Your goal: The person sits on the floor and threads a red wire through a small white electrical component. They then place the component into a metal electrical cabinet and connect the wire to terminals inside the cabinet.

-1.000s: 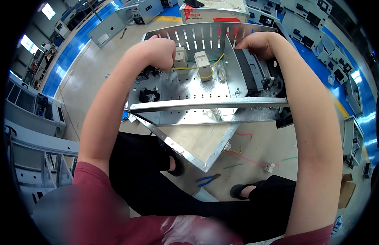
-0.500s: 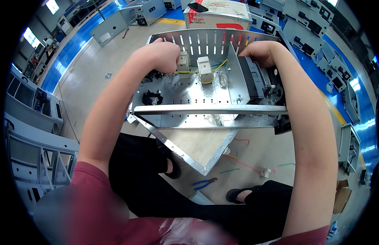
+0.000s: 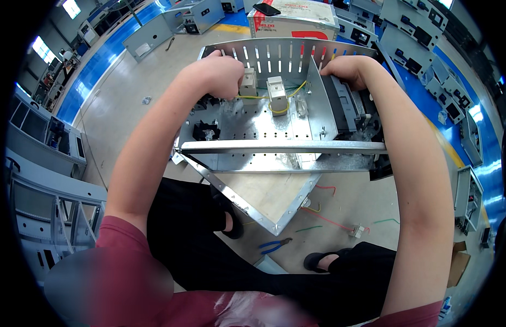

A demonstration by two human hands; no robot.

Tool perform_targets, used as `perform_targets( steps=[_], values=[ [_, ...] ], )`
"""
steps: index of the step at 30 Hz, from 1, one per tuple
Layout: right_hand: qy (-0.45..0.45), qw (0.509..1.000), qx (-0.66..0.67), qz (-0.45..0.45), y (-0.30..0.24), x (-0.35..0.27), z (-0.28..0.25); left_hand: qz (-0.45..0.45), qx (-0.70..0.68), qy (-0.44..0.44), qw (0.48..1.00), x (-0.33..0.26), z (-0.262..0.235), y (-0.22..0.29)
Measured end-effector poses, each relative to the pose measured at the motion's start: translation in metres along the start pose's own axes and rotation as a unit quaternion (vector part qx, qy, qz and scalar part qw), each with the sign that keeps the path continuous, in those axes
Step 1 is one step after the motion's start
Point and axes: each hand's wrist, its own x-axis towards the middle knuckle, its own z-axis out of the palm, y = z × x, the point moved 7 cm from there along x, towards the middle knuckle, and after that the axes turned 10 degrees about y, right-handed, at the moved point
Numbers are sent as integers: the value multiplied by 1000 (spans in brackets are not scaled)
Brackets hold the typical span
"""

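Open sheet-metal enclosure (image 3: pixel 280 158) lay on the floor (image 3: pixel 127 109), long axis running left to right, open face up, slotted back wall (image 3: pixel 274 54) at its far edge. Left hand (image 3: pixel 220 73) was clenched in a fist at the enclosure's far left corner, knuckles against a small beige component (image 3: pixel 248 85); whether it gripped anything inside the fist could not be told. Right hand (image 3: pixel 345 68) was curled over the top of the inner divider plate (image 3: pixel 321 101) near the far right corner, fingers hidden behind it, beside a black module (image 3: pixel 348 111). A second beige component (image 3: pixel 276 95) stood upright just right of the first, with yellow-green wire (image 3: pixel 288 98) looping by it. Blue-handled pliers (image 3: pixel 274 245) and loose coloured wires (image 3: pixel 329 220) lay on the floor near the enclosure's near edge.
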Motion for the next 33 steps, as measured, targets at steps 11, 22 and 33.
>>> perform_targets(
  steps=[11,22,33],
  values=[
    [-3,1000,-15,-3,6,13,-2,-17,22,-22,999,6,7,-5],
    [-46,999,8,12,11,14,-2,-3,27,-17,999,3,-1,4],
    [-67,997,-19,38,16,20,-2,2,20,14,1000,7,9,-2]
  ],
)
